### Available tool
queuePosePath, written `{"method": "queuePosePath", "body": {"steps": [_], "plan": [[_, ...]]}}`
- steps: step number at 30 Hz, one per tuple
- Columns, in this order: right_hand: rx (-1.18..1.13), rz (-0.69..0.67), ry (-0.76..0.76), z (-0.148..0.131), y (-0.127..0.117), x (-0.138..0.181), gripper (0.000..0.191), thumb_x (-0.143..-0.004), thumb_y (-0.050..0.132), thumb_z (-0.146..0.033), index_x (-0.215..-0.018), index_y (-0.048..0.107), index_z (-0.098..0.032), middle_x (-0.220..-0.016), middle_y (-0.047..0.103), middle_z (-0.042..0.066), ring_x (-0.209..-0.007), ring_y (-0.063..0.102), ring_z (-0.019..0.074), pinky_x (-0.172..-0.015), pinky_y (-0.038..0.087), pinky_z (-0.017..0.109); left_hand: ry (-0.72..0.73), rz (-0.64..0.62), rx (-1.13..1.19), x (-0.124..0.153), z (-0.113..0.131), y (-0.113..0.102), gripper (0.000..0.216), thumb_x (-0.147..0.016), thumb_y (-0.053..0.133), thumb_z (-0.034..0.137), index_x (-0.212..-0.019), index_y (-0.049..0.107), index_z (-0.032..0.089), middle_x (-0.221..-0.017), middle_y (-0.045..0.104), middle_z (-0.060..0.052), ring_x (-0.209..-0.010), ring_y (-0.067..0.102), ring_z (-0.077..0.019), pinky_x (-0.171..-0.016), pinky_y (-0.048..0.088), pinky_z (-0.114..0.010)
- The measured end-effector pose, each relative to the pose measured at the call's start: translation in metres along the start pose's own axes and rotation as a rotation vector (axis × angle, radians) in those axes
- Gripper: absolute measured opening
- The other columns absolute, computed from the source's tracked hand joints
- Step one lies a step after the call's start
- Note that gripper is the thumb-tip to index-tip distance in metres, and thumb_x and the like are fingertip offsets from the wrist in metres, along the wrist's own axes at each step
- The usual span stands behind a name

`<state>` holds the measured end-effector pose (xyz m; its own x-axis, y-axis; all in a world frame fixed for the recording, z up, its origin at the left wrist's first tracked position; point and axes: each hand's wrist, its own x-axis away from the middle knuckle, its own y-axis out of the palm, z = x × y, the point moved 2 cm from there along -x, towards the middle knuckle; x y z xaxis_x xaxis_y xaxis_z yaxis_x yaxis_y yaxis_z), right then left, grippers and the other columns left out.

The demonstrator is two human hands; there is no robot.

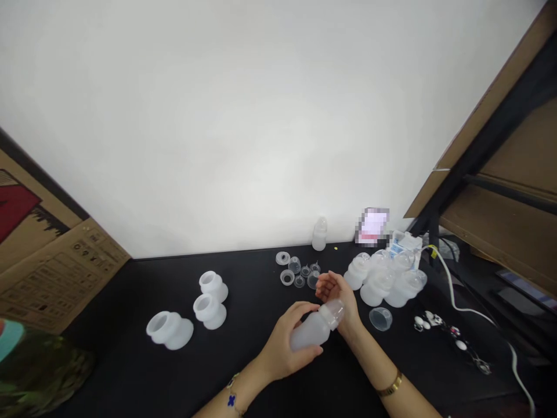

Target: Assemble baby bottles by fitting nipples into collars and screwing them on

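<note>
My left hand (285, 339) is wrapped round the body of a frosted white baby bottle (312, 331), which is tilted with its clear domed cap (333, 313) pointing up and to the right. Beside the cap is my right hand (342, 296), its fingers loosely curled and nothing gripped in them; whether its palm touches the cap I cannot tell. Just beyond the right fingertips lie clear nipples (305, 271), white collar rings (287, 277) and a clear cap (294, 265). A loose clear cap (380, 319) rests to the right of my right wrist.
Three open white bottle bodies (170, 330) stand on the black table (256, 290) at left. Several capped bottles (376, 285) cluster at right, near a lit screen (372, 226). One bottle (319, 234) stands by the wall. A white cable (474, 314) and earphones (461, 345) lie right.
</note>
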<state>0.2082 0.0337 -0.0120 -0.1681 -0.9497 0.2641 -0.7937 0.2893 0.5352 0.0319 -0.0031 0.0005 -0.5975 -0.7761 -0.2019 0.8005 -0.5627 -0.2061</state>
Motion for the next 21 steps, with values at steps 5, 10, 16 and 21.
{"method": "queuePosePath", "body": {"steps": [5, 10, 16, 21], "plan": [[0.068, -0.004, -0.236, 0.012, 0.016, 0.023, 0.042, -0.089, 0.047, -0.060, -0.079, 0.066, -0.024, -0.065, 0.066, 0.003, -0.060, 0.059, 0.0207, -0.061, 0.046, 0.035, -0.028, 0.137, 0.045, 0.001, -0.006, 0.005, 0.055, -0.076, 0.075, 0.027, -0.129, 0.059, 0.027, -0.127, 0.061, -0.009, -0.107, 0.059, -0.0307, -0.086, 0.048, -0.036], [0.265, -0.078, -0.292, 0.042, 0.020, 0.035, 0.046, -0.091, 0.045, -0.063, -0.120, 0.056, -0.029, -0.115, 0.068, 0.006, -0.103, 0.063, 0.0266, -0.092, 0.048, 0.039, -0.108, 0.233, 0.212, -0.003, -0.015, -0.001, 0.056, -0.081, 0.072, 0.034, -0.134, 0.056, 0.028, -0.139, 0.055, -0.008, -0.118, 0.057, -0.0316, -0.096, 0.047, -0.039], [0.533, -0.462, -0.272, 0.058, 0.025, 0.041, 0.082, -0.087, 0.062, -0.052, -0.153, 0.022, -0.027, -0.139, 0.053, 0.010, -0.133, 0.044, 0.0314, -0.112, 0.032, 0.047, -0.201, 0.374, 0.620, -0.009, -0.025, -0.005, 0.061, -0.082, 0.072, 0.037, -0.139, 0.053, 0.028, -0.147, 0.049, -0.007, -0.136, 0.044, -0.0310, -0.113, 0.034, -0.041], [0.594, -0.532, -0.250, 0.047, 0.028, 0.039, 0.093, -0.086, 0.067, -0.046, -0.156, 0.008, -0.029, -0.152, 0.038, 0.011, -0.143, 0.031, 0.0297, -0.117, 0.024, 0.047, -0.283, 0.343, 0.917, -0.012, -0.028, -0.002, 0.060, -0.084, 0.072, 0.035, -0.139, 0.052, 0.028, -0.144, 0.053, -0.008, -0.134, 0.047, -0.0281, -0.113, 0.034, -0.040]]}}
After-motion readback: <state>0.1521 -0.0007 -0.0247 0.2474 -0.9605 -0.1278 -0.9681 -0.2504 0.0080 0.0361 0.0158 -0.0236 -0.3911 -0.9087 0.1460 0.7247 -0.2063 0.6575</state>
